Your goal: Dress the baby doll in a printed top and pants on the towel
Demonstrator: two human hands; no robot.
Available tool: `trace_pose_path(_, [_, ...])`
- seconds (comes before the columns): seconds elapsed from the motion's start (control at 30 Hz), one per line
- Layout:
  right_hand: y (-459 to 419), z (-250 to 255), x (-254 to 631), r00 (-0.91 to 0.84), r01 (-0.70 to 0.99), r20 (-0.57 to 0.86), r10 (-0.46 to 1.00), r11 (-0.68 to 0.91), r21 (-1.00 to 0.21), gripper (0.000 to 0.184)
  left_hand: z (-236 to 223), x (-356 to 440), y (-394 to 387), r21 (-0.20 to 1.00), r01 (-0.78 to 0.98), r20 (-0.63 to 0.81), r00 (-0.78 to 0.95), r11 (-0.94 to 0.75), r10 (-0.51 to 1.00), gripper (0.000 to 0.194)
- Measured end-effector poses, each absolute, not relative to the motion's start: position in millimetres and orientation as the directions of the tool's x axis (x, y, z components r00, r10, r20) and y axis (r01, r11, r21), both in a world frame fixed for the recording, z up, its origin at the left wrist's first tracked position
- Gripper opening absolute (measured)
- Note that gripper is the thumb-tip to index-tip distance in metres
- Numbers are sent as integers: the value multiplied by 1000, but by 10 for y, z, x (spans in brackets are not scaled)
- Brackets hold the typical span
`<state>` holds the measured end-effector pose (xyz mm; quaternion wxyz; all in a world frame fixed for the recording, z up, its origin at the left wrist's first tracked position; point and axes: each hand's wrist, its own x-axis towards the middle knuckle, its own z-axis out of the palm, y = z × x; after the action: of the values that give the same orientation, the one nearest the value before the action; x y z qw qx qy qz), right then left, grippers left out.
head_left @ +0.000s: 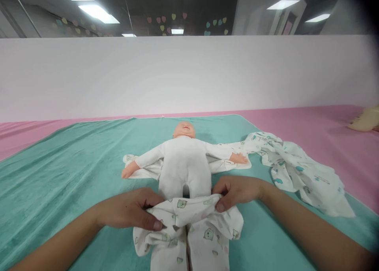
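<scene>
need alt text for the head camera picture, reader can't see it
A person's left hand and right hand grip the gathered edge of a white bear-print garment at the legs of a baby doll lying on its back. Beneath is a teal blanket; a crumpled printed cloth lies at the picture's right.

Looks like infant-care training room: baby doll (pixel 185 160), heart stickers (pixel 173 16), ceiling light panels (pixel 98 13).

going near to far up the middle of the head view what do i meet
White fabric garment with green bear prints, pinched by the left hand and right hand → doll's soft white torso → doll's smooth peach head → pink flat covering → plain white wall
</scene>
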<state>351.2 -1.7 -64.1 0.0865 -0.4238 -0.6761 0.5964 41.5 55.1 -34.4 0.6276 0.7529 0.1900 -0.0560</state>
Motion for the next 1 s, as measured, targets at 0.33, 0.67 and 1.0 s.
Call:
trace_pose_path(0.33, [-24, -627, 3505, -613, 475, -404, 679, -91, -875, 38, -331, 422, 550, 924, 355, -321, 922, -144, 218, 18])
trace_pose_path(0.67, [-25, -629, 3504, -614, 479, -399, 681, -79, -874, 38, -347, 421, 554, 922, 352, -313, 923, -161, 225, 18])
trace_pose_path(1.0, [-30, -619, 3502, -615, 486, -399, 680, -71, -871, 36, -348, 425, 553, 925, 347, -309, 925, -158, 222, 21])
